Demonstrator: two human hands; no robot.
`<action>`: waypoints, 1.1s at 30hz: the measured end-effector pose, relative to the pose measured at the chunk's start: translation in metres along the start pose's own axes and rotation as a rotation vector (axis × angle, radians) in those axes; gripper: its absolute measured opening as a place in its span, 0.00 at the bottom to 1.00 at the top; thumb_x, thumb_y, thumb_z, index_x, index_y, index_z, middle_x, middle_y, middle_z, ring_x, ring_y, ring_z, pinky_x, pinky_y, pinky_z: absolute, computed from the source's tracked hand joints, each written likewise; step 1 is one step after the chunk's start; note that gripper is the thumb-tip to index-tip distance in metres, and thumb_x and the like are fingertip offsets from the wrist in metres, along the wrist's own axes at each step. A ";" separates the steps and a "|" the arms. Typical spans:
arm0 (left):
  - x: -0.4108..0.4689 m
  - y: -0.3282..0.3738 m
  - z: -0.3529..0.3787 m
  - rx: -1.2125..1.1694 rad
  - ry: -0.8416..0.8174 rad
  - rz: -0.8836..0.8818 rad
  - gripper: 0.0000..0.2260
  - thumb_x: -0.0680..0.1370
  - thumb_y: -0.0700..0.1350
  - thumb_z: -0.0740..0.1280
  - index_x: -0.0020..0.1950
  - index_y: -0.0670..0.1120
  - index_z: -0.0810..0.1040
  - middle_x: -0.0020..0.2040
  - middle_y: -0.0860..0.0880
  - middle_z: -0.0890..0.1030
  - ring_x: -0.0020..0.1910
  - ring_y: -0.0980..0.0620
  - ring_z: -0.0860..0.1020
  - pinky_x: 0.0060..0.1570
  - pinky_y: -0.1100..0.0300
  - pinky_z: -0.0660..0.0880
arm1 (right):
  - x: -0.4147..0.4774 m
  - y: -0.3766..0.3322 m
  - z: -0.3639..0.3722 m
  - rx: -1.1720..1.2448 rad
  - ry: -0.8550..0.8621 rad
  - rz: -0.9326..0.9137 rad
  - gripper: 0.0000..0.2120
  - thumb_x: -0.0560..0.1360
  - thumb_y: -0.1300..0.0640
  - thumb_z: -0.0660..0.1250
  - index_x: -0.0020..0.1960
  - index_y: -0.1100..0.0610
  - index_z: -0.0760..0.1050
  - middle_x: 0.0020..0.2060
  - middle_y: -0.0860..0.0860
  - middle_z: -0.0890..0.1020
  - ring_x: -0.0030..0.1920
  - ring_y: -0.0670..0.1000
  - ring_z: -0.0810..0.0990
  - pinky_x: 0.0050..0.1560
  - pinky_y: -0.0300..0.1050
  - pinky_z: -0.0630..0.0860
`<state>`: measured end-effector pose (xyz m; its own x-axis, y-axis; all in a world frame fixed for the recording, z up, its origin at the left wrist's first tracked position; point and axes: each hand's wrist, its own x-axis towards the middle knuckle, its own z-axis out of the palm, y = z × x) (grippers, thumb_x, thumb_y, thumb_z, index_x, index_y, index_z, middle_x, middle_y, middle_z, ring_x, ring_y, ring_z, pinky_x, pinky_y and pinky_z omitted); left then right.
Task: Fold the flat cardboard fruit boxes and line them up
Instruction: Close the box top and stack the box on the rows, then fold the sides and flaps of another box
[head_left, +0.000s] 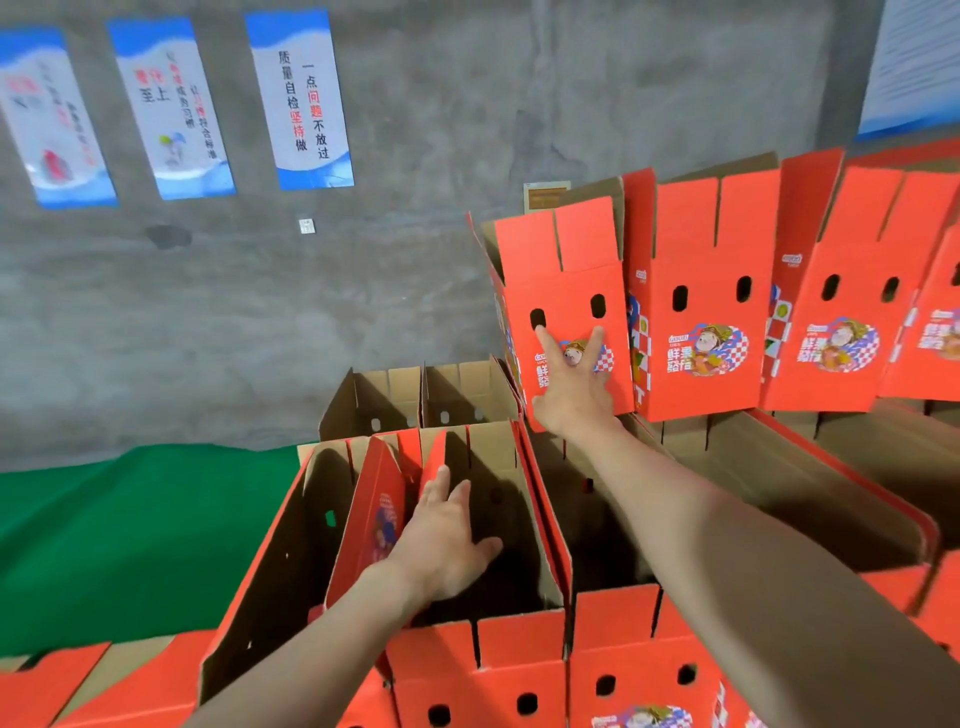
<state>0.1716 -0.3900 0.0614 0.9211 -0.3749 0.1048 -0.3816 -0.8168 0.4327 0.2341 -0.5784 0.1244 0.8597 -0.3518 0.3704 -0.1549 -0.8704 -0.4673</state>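
A folded red fruit box (563, 249) stands upright at the left end of an upper row of red boxes (711, 291). My right hand (571, 384) lies flat against its printed front, fingers spread and straight. Below it, my left hand (447, 530) reaches with straight fingers into an open-topped box (519, 639) in the near row, touching a red flap (434, 457) at its left side. More open boxes (410, 395) sit behind that one.
A grey concrete wall (415, 260) with three hanging posters (301, 98) is behind the boxes. A green cover (119, 535) lies at the left. Flat red cardboard (78, 680) lies at the lower left, and further folded boxes (779, 488) fill the right.
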 end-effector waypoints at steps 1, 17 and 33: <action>0.000 0.000 -0.001 -0.001 0.000 -0.005 0.36 0.77 0.53 0.67 0.78 0.45 0.51 0.79 0.48 0.42 0.77 0.47 0.46 0.75 0.54 0.51 | -0.001 -0.002 -0.004 0.020 -0.008 0.002 0.44 0.74 0.62 0.66 0.75 0.35 0.42 0.74 0.57 0.30 0.71 0.70 0.59 0.54 0.51 0.73; -0.104 -0.025 -0.092 0.037 0.177 0.163 0.08 0.75 0.44 0.67 0.50 0.42 0.82 0.48 0.43 0.83 0.50 0.42 0.79 0.46 0.59 0.72 | -0.152 -0.110 -0.056 0.371 0.123 -0.456 0.10 0.75 0.61 0.66 0.55 0.61 0.78 0.52 0.56 0.83 0.56 0.57 0.79 0.59 0.51 0.72; -0.319 -0.337 -0.064 0.060 0.144 -0.668 0.19 0.81 0.50 0.59 0.63 0.37 0.73 0.68 0.36 0.71 0.66 0.41 0.71 0.63 0.50 0.69 | -0.374 -0.194 0.065 0.179 -0.372 -0.734 0.10 0.77 0.62 0.64 0.58 0.60 0.76 0.55 0.54 0.80 0.59 0.55 0.74 0.60 0.43 0.66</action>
<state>0.0115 0.0329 -0.0605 0.9599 0.2762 -0.0473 0.2719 -0.8769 0.3964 -0.0256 -0.2560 0.0247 0.8216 0.4457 0.3554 0.5582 -0.7555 -0.3430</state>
